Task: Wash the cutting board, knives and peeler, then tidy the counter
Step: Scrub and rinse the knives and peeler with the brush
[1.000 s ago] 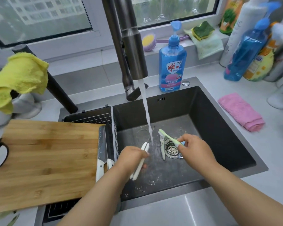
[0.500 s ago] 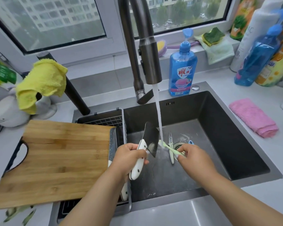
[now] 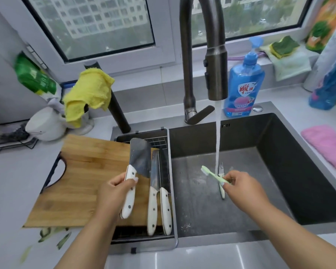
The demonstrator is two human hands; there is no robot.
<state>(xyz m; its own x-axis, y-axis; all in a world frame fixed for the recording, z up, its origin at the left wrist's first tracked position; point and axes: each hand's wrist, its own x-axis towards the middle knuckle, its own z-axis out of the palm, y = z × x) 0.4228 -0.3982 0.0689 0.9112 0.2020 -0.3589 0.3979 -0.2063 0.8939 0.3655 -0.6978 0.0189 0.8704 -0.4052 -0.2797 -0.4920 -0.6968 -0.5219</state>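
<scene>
My left hand (image 3: 114, 193) grips the white handle of a cleaver (image 3: 140, 158), its blade up over the drain basket (image 3: 163, 144) and the right end of the wooden cutting board (image 3: 81, 183). Two more white-handled knives (image 3: 157, 193) stand on edge in the basket. My right hand (image 3: 242, 189) pinches a green toothbrush (image 3: 211, 174) over the dark sink (image 3: 279, 171), its bristles just left of the water stream. A peeler (image 3: 221, 179) lies on the sink floor under the brush.
The tap (image 3: 215, 61) runs into the sink. A blue dish-soap bottle (image 3: 242, 84) stands behind it. A pink cloth (image 3: 326, 144) lies on the right counter, a yellow cloth (image 3: 89, 94) hangs at the back left. Green peel scraps (image 3: 52, 235) lie by the board's front edge.
My left hand has carried the cleaver out of the water stream and leftward to over the drain basket. My right hand still holds the toothbrush in the sink.
</scene>
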